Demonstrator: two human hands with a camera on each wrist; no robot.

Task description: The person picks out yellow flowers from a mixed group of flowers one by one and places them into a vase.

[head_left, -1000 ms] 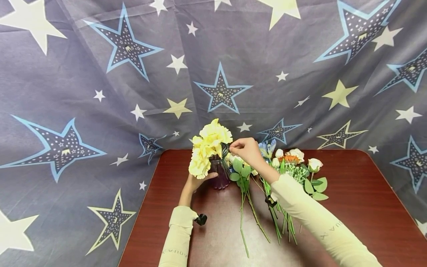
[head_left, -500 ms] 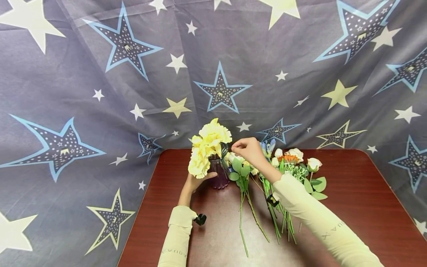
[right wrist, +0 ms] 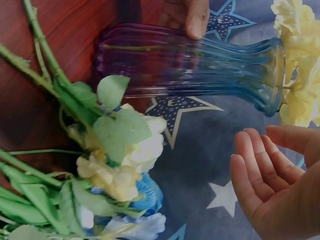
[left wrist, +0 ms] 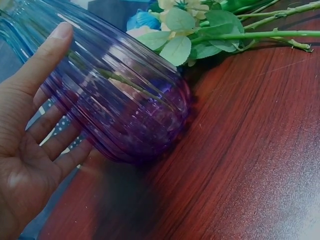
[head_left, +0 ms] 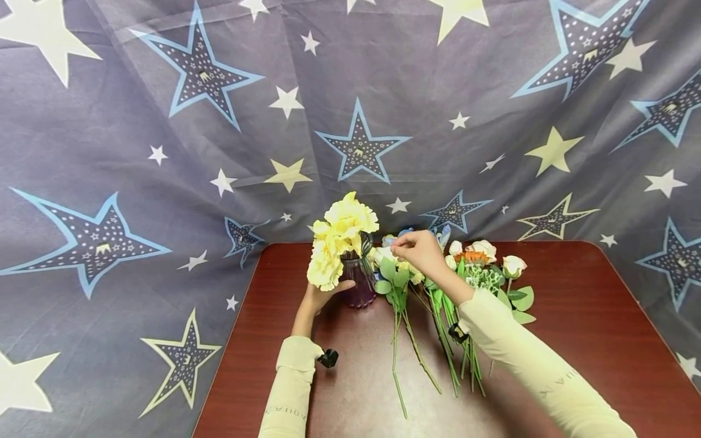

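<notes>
A ribbed glass vase (left wrist: 145, 110), purple at the base and blue toward the rim, stands on the table with yellow ruffled flowers (head_left: 342, 234) in its mouth. My left hand (head_left: 324, 296) holds the vase from the left; in the left wrist view its thumb lies on the near side and its fingers go behind the glass. A stem shows through the glass. To the right of the vase mouth, my right hand (right wrist: 277, 187) is apart from the glass and holds nothing, its fingers loosely bent. In the right wrist view the yellow flowers (right wrist: 302, 65) hang over the vase rim.
Right of the vase, several artificial flowers (head_left: 476, 258) lie on the brown wooden table (head_left: 575, 340), their green stems (head_left: 416, 347) pointing toward me. White, orange, blue and pale yellow blooms are among them. A grey star-patterned cloth (head_left: 427, 152) hangs behind the table.
My right hand has drawn back from the vase mouth, moving right and slightly down. My left hand stays on the vase, and the yellow flowers keep their place in it.
</notes>
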